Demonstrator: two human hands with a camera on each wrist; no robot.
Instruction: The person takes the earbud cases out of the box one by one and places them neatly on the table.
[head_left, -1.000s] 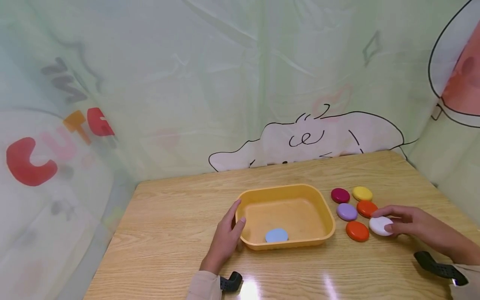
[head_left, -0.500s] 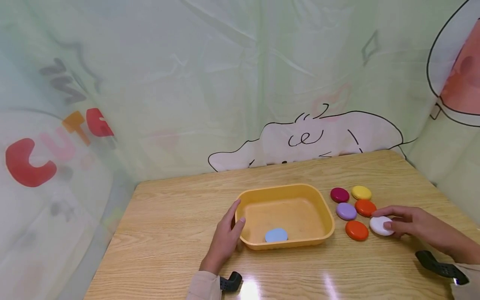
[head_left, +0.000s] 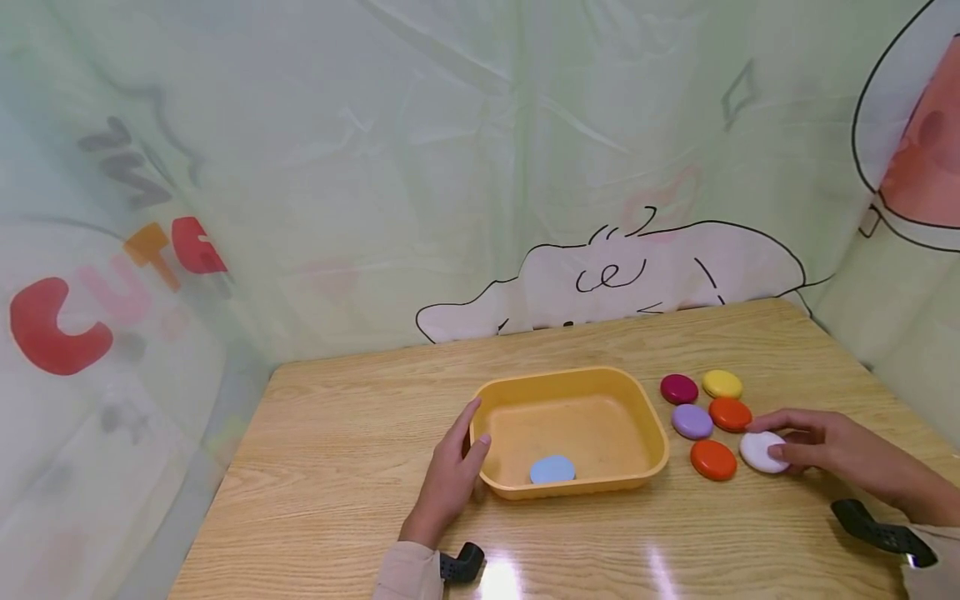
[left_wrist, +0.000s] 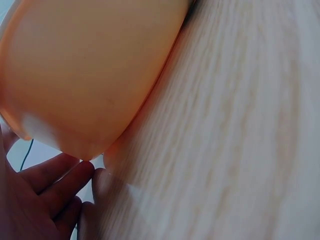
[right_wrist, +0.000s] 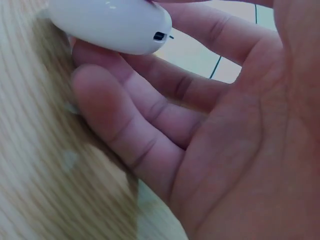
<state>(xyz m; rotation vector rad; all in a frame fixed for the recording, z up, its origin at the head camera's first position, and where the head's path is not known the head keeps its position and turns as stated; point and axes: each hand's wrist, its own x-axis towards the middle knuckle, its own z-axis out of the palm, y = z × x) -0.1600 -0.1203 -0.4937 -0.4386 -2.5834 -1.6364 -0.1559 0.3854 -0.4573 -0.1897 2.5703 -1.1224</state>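
Note:
In the head view my right hand (head_left: 806, 442) pinches a white round disc (head_left: 759, 451) between thumb and fingers, low over the table. The right wrist view shows the disc (right_wrist: 107, 22) glossy, with rounded sides and a small dark slot at one end. My left hand (head_left: 450, 475) holds the left end of a yellow tray (head_left: 573, 492), thumb over the rim and fingers along the outer wall. Those fingers (left_wrist: 65, 187) meet the tray wall (left_wrist: 100, 75) in the left wrist view. A light blue disc (head_left: 552, 470) lies inside the tray near its front wall.
Right of the tray lie a dark pink disc (head_left: 679, 389), a yellow disc (head_left: 722, 384), a purple disc (head_left: 692, 422), a red-orange disc (head_left: 730, 413) and another red-orange disc (head_left: 713, 460). A printed curtain (head_left: 375, 208) hangs behind the wooden table (head_left: 337, 467).
Almost nothing differs: the head view has shifted very slightly. The right hand keeps its pinch on the white disc, and the left hand stays at the tray.

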